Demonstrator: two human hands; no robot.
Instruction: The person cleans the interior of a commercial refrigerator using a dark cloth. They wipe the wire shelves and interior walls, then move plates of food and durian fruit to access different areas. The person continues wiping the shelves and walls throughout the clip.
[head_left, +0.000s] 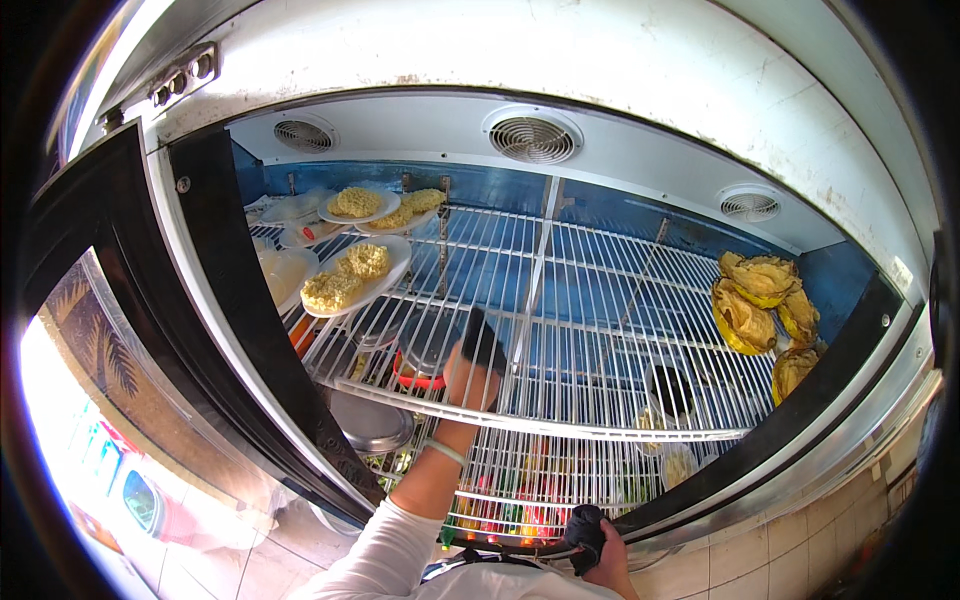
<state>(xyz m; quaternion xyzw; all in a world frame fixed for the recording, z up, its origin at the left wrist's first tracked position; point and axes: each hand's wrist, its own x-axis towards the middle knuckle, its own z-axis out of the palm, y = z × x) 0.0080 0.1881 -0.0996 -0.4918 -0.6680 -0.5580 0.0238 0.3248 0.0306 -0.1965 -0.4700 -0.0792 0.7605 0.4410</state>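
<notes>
My left hand (471, 367) reaches under the white wire shelf (570, 352) of a display fridge, seen through its bars. A dark cloth (482, 341) is at its fingers, beside a red container with a dark lid (429, 341). Whether the fingers close on the cloth is partly hidden by the bars. My right hand (609, 559) grips a dark bunched cloth (586, 531) at the fridge's front edge. On the upper shelf at left, an oval white plate (397, 259) holds yellow crumbly food (331, 290); more plates of it stand behind.
Yellow-edged bundles of brownish food (742, 315) lie on the shelf at right. Below stand a round metal lid (371, 424), a container with dark contents (670, 390) and several bottles (510, 517). The black-framed fridge door (112, 202) stands at left.
</notes>
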